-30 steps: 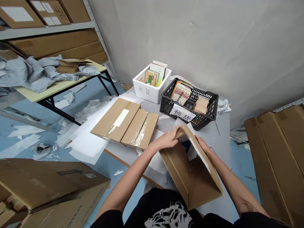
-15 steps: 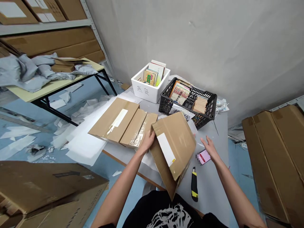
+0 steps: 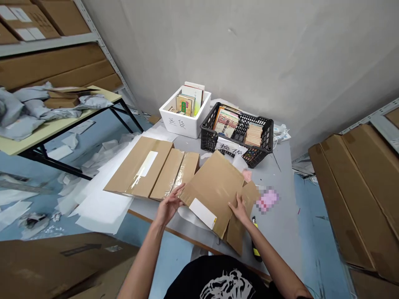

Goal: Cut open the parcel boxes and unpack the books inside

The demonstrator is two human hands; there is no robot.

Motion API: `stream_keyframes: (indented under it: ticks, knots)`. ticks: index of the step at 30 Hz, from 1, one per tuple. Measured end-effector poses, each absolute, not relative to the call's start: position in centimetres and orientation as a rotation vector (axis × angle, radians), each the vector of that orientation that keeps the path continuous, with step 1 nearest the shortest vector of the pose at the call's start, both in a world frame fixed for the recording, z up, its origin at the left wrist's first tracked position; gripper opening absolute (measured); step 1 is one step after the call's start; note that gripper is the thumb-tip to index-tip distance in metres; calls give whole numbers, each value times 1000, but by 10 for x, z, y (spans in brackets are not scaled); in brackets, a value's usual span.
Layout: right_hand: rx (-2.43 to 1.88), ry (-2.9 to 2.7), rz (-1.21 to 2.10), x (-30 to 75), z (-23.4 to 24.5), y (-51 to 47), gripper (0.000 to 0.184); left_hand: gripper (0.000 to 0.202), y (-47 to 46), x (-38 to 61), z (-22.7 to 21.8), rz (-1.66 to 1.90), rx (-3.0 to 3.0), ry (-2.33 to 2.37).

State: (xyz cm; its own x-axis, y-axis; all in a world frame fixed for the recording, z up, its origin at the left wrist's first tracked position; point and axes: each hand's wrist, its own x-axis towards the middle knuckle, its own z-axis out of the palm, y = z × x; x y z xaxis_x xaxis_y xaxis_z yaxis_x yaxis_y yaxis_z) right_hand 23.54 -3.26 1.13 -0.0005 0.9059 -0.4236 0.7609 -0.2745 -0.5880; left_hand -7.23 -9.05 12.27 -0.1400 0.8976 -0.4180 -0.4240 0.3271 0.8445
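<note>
A brown cardboard box [image 3: 215, 187] lies tilted in front of me on the grey table, with a white label on its face and a flap [image 3: 240, 230] sticking out at the lower right. My left hand [image 3: 169, 206] is at the box's left corner, fingers apart; I cannot tell whether they touch it. On the right part of the box rests my right hand [image 3: 239, 209], its fingers spread on the cardboard near the fold. A black and yellow utility knife [image 3: 256, 249] lies on the table, partly hidden by my right forearm. The pink phone [image 3: 268, 200] beyond that hand is blurred.
Two closed cardboard boxes [image 3: 141, 166] [image 3: 174, 172] sit to the left. Behind stand a white foam box [image 3: 183, 123] and a black crate [image 3: 215, 141], both with books. Large cartons [image 3: 346, 207] flank the table at right; another table [image 3: 102, 99] holds grey parcels.
The cardboard box has swung flatter onto the table. My left hand has let go of its edge, and my right hand has moved left from beside the phone onto the box.
</note>
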Motion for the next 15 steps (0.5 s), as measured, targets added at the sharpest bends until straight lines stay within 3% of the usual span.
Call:
stream_keyframes:
  ticks: [6,11,15]
  knots:
    - [-2020,-1870,1147,232,-4,-46,83,52,-37,-74,150,728,867,1391]
    - [-2061,-1618,951,249,1,-40,95,53,-53,-70,159,868,1031,1338]
    - [-2015,-1336,840,279,3,-45,107,64,-103,-122,166,812,853,1595]
